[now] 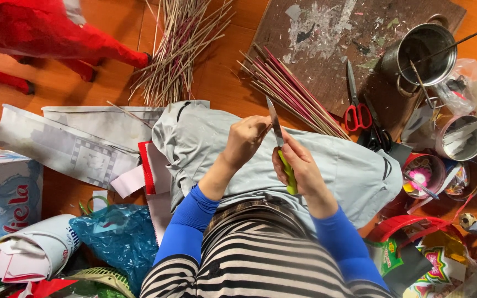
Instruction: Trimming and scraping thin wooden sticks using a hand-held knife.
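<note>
Head view: right hand (299,165) clamped round green-handled knife (280,144), blade aimed 12 o'clock, edge toward left hand (245,138); left hand pinched narrow on thin stick (264,131), end set against blade, likely for whittling; both over grey cloth (354,171) on lap, probably catching shavings; stick bundle (293,94) at 1 o'clock, close for resupply; red scissors (355,105) at 2 o'clock on board (327,49); metal pot (420,52) beyond.

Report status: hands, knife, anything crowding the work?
Right hand gripping green-handled knife, blade up. Left hand pinching a thin stick against the blade. Grey cloth across the lap; bundle of thin sticks lies just beyond.
</note>
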